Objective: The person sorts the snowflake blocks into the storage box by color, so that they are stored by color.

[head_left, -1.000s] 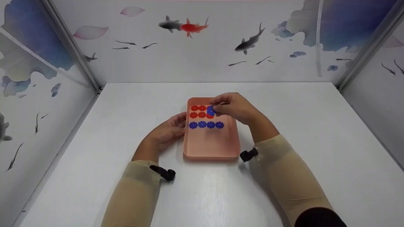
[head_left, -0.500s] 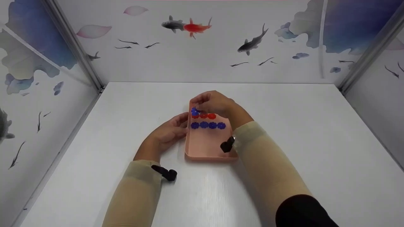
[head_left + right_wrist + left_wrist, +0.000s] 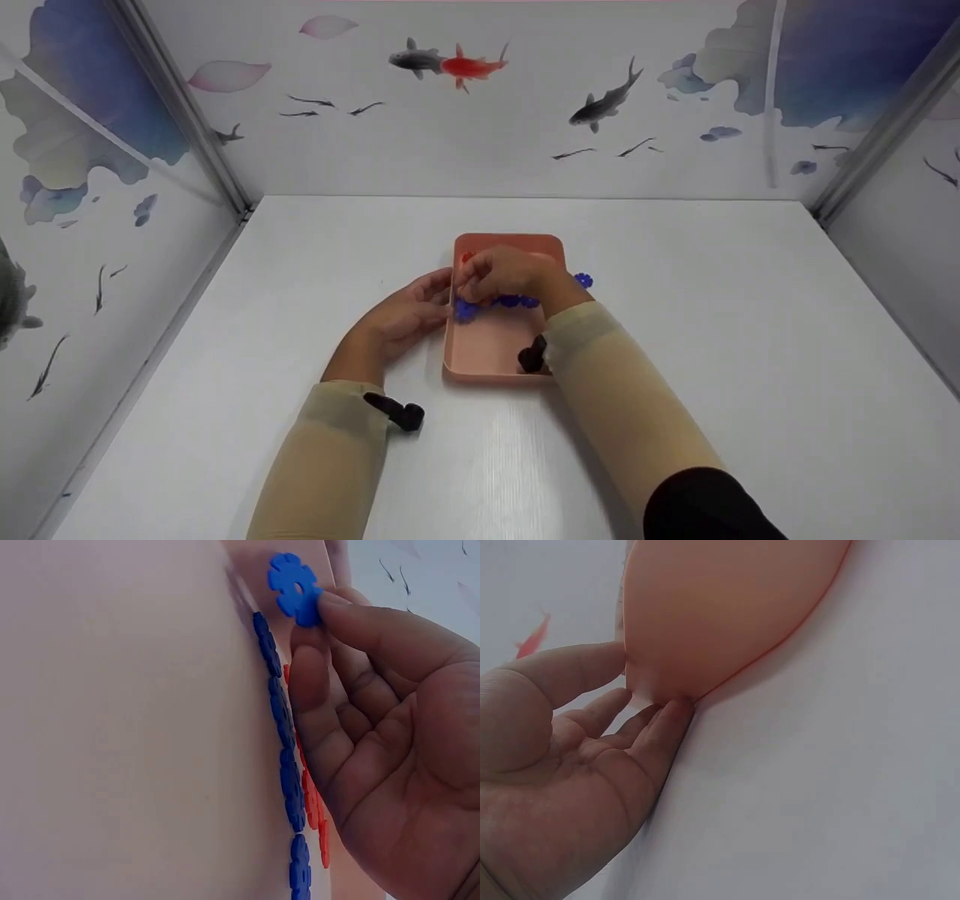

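Observation:
My right hand (image 3: pixel 501 274) is over the left part of a shallow pink tray (image 3: pixel 495 364). Its thumb and fingertips pinch a blue flower-shaped disc (image 3: pixel 294 589), slotted round the edge with a hole in the middle. Under that hand runs a row of blue discs (image 3: pixel 289 780), partly hidden in the head view. Beyond them lie red discs (image 3: pixel 311 799) of the same shape, mostly covered by the hand. My left hand (image 3: pixel 409 311) is at the tray's left side. In the left wrist view its thumb and fingertips touch the outer wall (image 3: pixel 705 615).
Another blue disc (image 3: pixel 583 280) lies on the white table (image 3: pixel 697 300) just right of the tray, beside my right wrist. Walls printed with fish (image 3: pixel 472 67) enclose the table at the back and both sides.
My right hand carried the pinched blue disc left across the red discs, then nearer to me at the blue row's left end. The loose disc right of the tray came into view. My left hand stayed.

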A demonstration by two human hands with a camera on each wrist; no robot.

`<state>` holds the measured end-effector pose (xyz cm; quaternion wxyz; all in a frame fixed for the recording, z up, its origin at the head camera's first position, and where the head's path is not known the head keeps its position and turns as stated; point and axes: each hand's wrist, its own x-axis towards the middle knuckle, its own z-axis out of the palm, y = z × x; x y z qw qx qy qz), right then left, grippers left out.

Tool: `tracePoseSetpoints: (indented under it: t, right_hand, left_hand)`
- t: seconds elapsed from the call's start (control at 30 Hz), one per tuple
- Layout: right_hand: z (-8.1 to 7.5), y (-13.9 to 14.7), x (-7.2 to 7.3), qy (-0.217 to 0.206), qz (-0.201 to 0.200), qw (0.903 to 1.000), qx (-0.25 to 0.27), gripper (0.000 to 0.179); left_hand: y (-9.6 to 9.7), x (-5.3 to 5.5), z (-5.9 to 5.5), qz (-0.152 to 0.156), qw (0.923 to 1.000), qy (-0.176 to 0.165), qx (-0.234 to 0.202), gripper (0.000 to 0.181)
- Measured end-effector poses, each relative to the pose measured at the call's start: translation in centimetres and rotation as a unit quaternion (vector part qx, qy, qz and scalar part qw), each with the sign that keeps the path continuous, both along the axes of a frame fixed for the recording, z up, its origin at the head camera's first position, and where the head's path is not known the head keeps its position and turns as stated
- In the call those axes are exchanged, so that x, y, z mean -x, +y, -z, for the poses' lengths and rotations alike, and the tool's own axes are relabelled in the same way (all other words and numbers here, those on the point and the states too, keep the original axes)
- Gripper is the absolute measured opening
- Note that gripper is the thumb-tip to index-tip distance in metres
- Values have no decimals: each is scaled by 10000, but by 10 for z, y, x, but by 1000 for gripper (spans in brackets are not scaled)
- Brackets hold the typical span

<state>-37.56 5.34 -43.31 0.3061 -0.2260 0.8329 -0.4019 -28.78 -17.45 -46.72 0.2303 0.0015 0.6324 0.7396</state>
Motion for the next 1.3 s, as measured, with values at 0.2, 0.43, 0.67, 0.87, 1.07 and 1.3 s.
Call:
tracePoseSetpoints:
  t: [0.2, 0.43, 0.67, 0.87, 1.07, 1.3]
  right_hand:
    - [-1, -2, -3, 146, -16, 9991, -392, 11]
    - [-2, -4, -5, 292, 109, 9968, -734, 8]
    - [0, -3, -1, 174, 221, 9987, -435, 12]
    - [-6, 1, 2, -36, 508, 9978, 433, 19]
    - [-28, 6, 3, 100, 1531, 9801, 1258, 24]
    - [-47, 38, -8, 284, 1990, 9625, 1820, 25]
  left_hand:
    - [0, 0, -1, -72, 10000, -48, 44, 79]
    - [-1, 0, 0, -14, 10000, 2, 54, 83]
    - [0, -1, -1, 31, 10000, -15, -56, 82]
    - [1, -1, 0, 43, 10000, 38, -62, 81]
    - [4, 0, 0, -41, 9999, -17, 151, 87]
    - [4, 0, 0, -158, 9993, -82, 337, 87]
